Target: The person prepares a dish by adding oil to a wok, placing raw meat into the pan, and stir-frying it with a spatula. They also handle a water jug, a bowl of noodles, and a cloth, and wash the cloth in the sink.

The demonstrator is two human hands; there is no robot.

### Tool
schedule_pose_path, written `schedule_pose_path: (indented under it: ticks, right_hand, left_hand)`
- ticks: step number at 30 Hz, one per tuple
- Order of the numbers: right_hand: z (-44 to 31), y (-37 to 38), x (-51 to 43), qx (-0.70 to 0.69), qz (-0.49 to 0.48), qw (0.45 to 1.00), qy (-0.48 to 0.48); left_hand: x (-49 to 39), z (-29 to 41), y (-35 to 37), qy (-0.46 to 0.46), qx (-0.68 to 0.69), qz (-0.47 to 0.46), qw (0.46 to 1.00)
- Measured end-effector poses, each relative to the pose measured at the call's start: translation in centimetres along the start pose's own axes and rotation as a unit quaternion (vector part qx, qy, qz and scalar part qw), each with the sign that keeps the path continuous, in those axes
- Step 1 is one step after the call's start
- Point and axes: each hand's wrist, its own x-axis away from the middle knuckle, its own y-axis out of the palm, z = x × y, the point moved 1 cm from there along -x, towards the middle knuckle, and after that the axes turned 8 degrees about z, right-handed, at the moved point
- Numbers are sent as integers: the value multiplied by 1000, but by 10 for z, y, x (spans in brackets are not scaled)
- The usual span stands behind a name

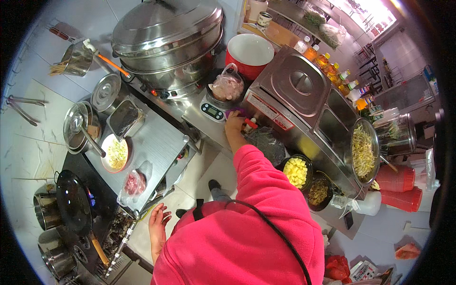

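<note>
My right hand (234, 123) reaches to the steel counter, its fingers at a purple item (239, 112) beside a white digital kitchen scale (212, 111). Whether the fingers grip that item is hard to see. On the scale sits a dark bowl with a clear plastic bag of pale raw meat (228, 87). Just right of my fingers is a tap with a red handle (251, 123), and below it a dark, plastic-wrapped container (265, 144). My left hand (158, 222) hangs by my side with nothing in it, fingers apart, below the corner of the left steel table (160, 142).
A large lidded steamer (171, 46) and a red basin (249, 53) stand behind the scale. A black wok (74, 203) sits on the left stove, near a visible flame. Bagged red meat (134, 183) lies on the table. Diced potato (295, 172) and bean sprouts (362, 153) are right.
</note>
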Motion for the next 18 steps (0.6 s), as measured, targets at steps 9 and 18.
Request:
schedule_pose_path:
  ticks: [9, 18]
  right_hand:
    - [11, 5, 16, -92, 74, 993, -8]
    - [20, -20, 104, -136, 127, 972, -146]
  left_hand:
    - [12, -23, -38, -15, 89, 60, 994]
    - [11, -12, -28, -7, 96, 26, 995]
